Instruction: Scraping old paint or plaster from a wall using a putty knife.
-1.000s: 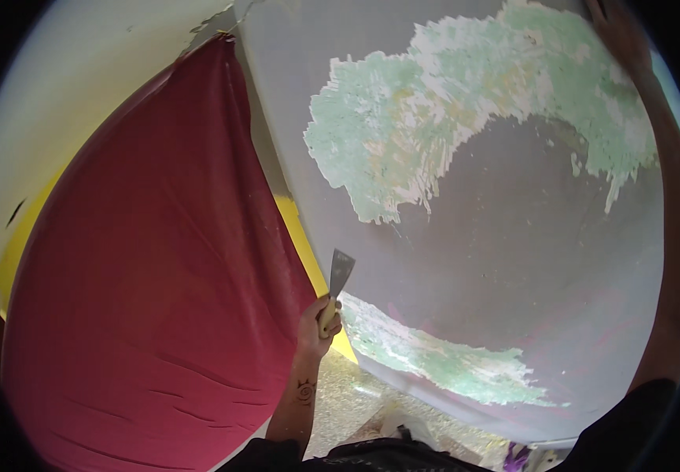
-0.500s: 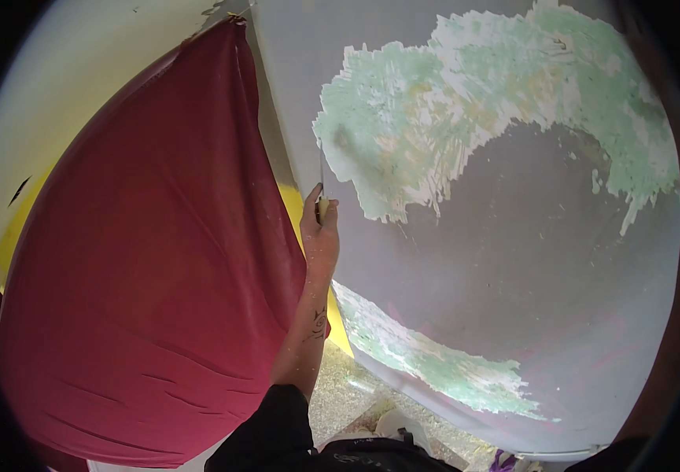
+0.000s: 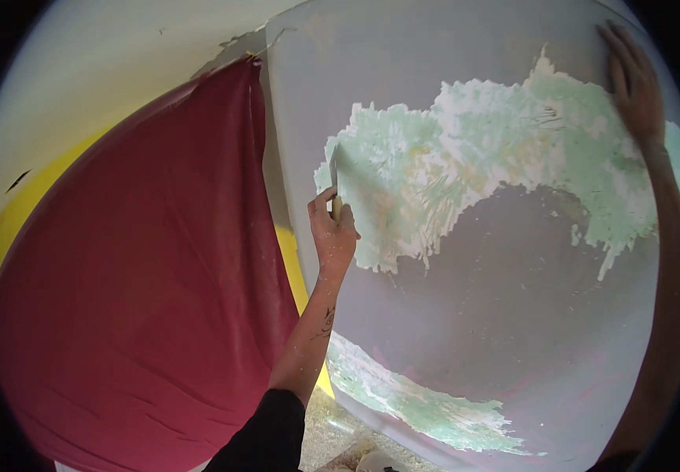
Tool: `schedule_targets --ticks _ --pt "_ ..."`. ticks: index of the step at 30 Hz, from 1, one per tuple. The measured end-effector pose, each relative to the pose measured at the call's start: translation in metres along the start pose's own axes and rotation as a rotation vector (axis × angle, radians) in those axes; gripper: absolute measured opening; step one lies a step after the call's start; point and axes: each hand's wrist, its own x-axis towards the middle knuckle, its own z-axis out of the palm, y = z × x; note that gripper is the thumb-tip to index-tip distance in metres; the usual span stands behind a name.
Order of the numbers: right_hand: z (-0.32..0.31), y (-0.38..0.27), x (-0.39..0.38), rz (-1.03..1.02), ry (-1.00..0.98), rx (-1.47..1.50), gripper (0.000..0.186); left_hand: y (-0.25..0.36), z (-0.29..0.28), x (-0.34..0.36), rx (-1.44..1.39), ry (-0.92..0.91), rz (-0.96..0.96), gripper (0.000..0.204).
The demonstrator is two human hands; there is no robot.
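Note:
My left hand point(image 3: 333, 237) is closed around the pale handle of a scraper point(image 3: 334, 171). Its thin blade points up and lies at the left edge of a ragged, pale green and white stripped patch point(image 3: 513, 141). That patch arches across the grey painted wall point(image 3: 481, 291). At the upper right my right hand point(image 3: 637, 90) rests on the wall with its fingers stretched out, holding nothing. Whether the blade's edge is under the paint I cannot tell.
A dark red cloth point(image 3: 151, 275) hangs in folds to my left, gathered at its top corner. Behind it runs a yellow band of wall point(image 3: 49, 189). Lower down is a second stripped patch point(image 3: 426, 405). The speckled floor point(image 3: 332, 425) shows below.
My left hand and the scraper have shifted right, onto the patch's edge. My right hand has come into view against the wall. The view has tilted upward.

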Motion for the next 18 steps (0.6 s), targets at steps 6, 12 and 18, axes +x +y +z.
schedule_targets --ticks 6,12,18 --pt "-0.016 -0.115 -0.038 -0.303 -0.36 0.339 0.047 0.0 -0.007 0.006 0.061 -0.061 0.054 0.05" --pt "-0.038 -0.231 -0.014 -0.711 -0.415 0.637 0.052 -0.013 -0.016 0.01 0.103 0.002 0.186 0.046" --pt "0.009 -0.274 -0.011 -0.733 -0.409 0.658 0.046 0.007 -0.039 0.015 0.324 -0.05 0.193 0.037"
